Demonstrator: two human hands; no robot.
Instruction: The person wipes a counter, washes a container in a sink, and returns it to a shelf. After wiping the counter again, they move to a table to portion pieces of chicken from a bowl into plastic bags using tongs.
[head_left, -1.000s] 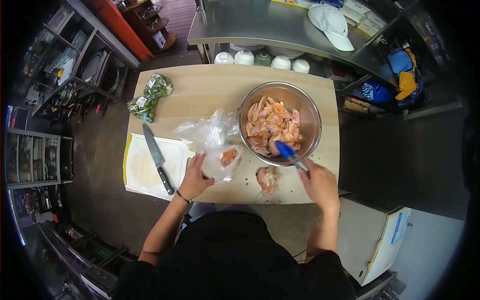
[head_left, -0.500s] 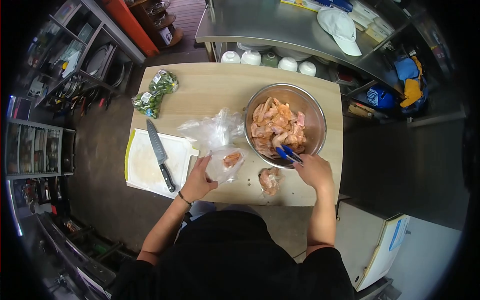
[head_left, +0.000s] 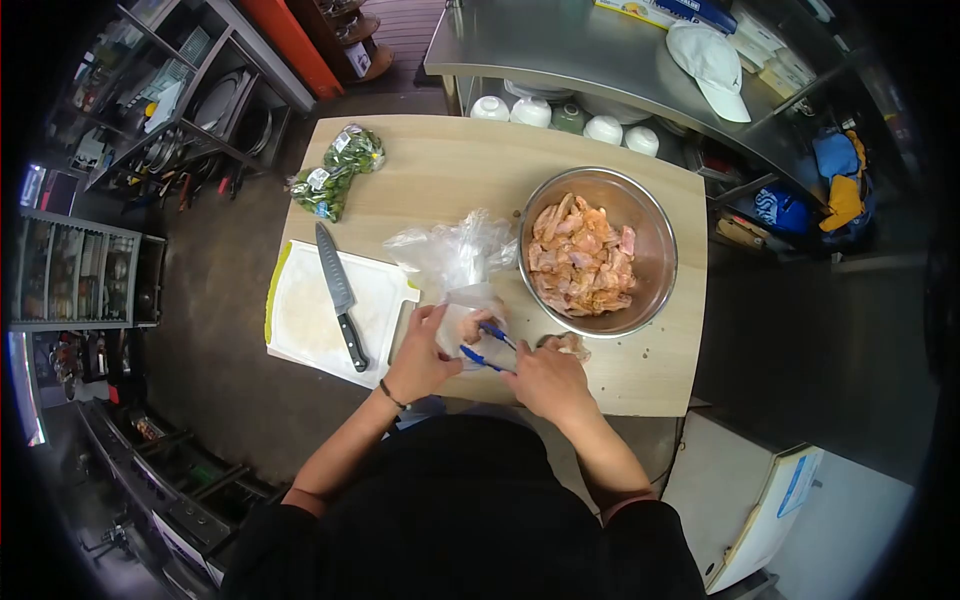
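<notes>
My left hand (head_left: 421,358) is closed on the side of a clear plastic bag (head_left: 461,302), its mouth facing me. Pieces of raw chicken (head_left: 473,325) show inside that bag. Blue-tipped tongs (head_left: 487,360) are gripped in my right hand (head_left: 549,380), their tips spread at the bag's opening, one of them near the chicken. Right of the bag stands a large steel bowl (head_left: 664,270) heaped with seasoned raw chicken pieces (head_left: 582,255). A filled bag of chicken (head_left: 573,347) lies partly hidden behind my right hand.
A chef's knife (head_left: 338,285) rests on a white cutting board (head_left: 290,310) at the left. Loose clear bags (head_left: 455,245) lie behind my left hand. Bagged green vegetables (head_left: 340,170) are at the table's far left corner. A steel counter (head_left: 580,50) stands beyond the table.
My right hand has brought the tongs from the bowl leftward to the bag's mouth, and their tips have spread. My left hand still holds the bag. The camera view has shifted slightly.
</notes>
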